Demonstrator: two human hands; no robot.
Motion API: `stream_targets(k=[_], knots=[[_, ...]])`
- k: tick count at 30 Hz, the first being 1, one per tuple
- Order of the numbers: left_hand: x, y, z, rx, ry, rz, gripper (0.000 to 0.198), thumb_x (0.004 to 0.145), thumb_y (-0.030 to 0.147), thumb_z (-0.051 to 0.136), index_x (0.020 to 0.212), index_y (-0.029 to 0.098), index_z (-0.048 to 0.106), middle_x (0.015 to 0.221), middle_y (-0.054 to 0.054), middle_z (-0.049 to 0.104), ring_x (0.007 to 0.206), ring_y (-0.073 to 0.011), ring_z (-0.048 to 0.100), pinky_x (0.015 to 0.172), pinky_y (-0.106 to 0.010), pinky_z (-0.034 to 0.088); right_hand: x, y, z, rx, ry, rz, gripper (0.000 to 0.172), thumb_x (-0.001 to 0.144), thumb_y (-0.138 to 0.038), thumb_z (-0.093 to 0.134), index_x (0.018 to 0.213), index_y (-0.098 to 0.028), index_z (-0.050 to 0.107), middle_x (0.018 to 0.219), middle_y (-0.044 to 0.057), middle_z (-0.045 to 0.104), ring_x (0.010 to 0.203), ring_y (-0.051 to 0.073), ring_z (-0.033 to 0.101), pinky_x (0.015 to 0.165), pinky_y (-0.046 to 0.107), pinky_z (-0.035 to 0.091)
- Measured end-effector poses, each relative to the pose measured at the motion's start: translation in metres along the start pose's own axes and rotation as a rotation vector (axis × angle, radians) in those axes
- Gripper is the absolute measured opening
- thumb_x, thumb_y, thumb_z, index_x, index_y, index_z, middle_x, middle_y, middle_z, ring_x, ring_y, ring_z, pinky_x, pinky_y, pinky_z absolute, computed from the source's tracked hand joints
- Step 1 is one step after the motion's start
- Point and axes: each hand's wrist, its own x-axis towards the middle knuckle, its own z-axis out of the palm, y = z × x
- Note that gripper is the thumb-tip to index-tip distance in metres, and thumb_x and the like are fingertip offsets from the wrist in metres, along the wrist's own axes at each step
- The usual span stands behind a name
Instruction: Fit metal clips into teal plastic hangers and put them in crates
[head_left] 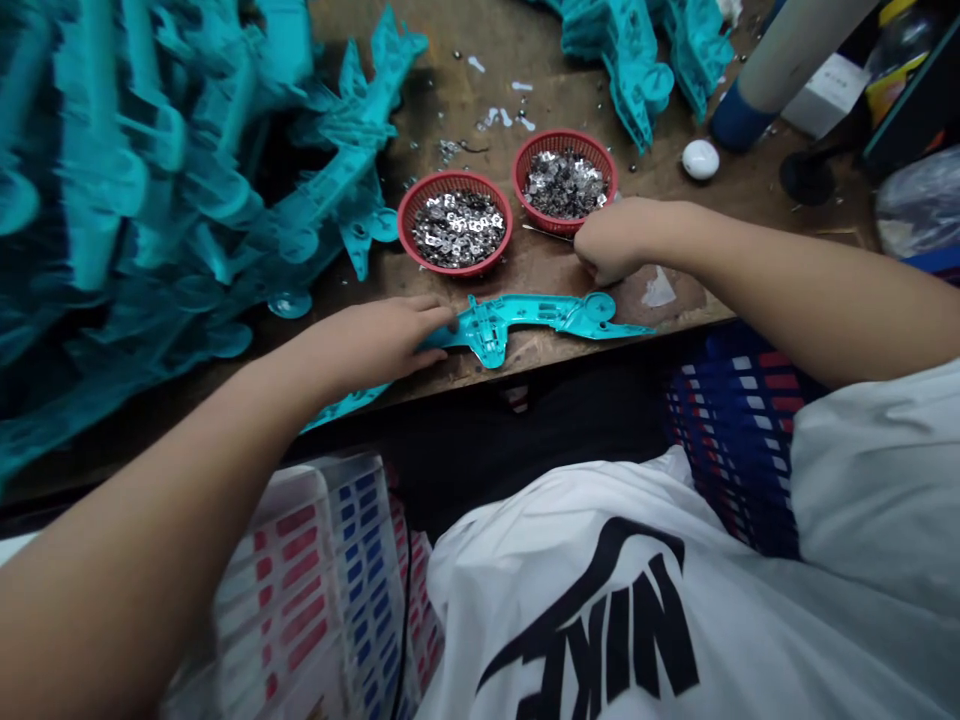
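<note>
A long teal plastic part (536, 318) lies flat near the front edge of the brown workbench (450, 100). My left hand (375, 340) rests on its left end, fingers curled over it and pressing it down. My right hand (619, 238) hovers just above the part's right end, closed in a pinch beside the right red basket (564, 182); what it holds is too small to make out. A second red basket (454, 222) stands to the left of the first. Both baskets hold several small shiny metal pieces.
A big heap of teal plastic parts (150, 180) fills the left of the bench, and more teal parts (637, 50) lie at the back right. A white round object (700, 159) and a white-and-blue cylinder (780, 60) sit at the right. Striped bags (337, 560) stand under the bench.
</note>
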Motion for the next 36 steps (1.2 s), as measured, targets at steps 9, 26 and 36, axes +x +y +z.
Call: stream_targets(k=[9, 26, 36], knots=[[0.004, -0.003, 0.000, -0.045, -0.031, -0.023, 0.055, 0.121, 0.042, 0.060, 0.170, 0.024, 0.074, 0.167, -0.019, 0.080, 0.148, -0.0441, 0.083, 0.129, -0.056, 0.069, -0.004, -0.007, -0.014, -0.101, -0.117, -0.098, 0.037, 0.116, -0.042, 0.082, 0.120, -0.011, 0.101, 0.122, 0.014, 0.095, 0.124, 0.038, 0.087, 0.108, 0.051, 0.062], [0.008, -0.011, 0.009, -0.065, -0.011, -0.031, 0.074, 0.119, 0.050, 0.060, 0.190, 0.033, 0.059, 0.179, -0.014, 0.074, 0.161, -0.0416, 0.078, 0.134, -0.050, 0.064, -0.018, 0.020, -0.030, 0.090, -0.105, -0.098, 0.027, 0.119, -0.029, 0.085, 0.139, -0.016, 0.098, 0.132, 0.010, 0.096, 0.118, 0.027, 0.083, 0.101, 0.041, 0.050], [0.006, -0.008, 0.005, -0.074, -0.017, -0.018, 0.071, 0.120, 0.045, 0.060, 0.189, 0.030, 0.061, 0.182, -0.015, 0.074, 0.164, -0.0403, 0.077, 0.137, -0.049, 0.063, -0.019, -0.011, -0.036, 0.029, -0.170, -0.155, 0.026, 0.114, -0.009, 0.079, 0.129, -0.009, 0.099, 0.132, 0.018, 0.096, 0.125, 0.031, 0.081, 0.104, 0.045, 0.047]])
